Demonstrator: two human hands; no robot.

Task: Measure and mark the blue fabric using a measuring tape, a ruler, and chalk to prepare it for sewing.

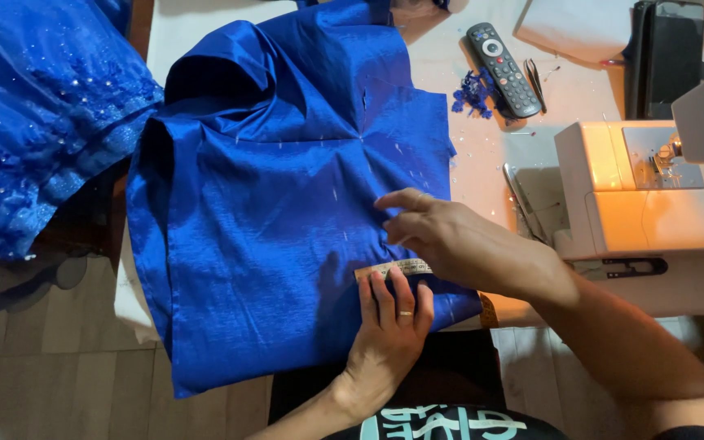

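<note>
Left hand (pixel 389 326) pins tape measure (pixel 394 268) on blue fabric (pixel 270 228); right hand (pixel 458 244) beside.

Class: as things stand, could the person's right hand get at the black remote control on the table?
Probably yes. The right hand rests on the blue fabric; the remote control lies uncovered on the table beyond it, with only fabric scraps beside it.

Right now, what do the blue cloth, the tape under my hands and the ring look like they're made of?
Cloth: woven, silky-looking fabric, with sheen and crisp folds. Tape: flexible yellowish measuring tape, likely coated cloth or vinyl; lies flat. Ring on left hand: shiny, probably metal.
</note>
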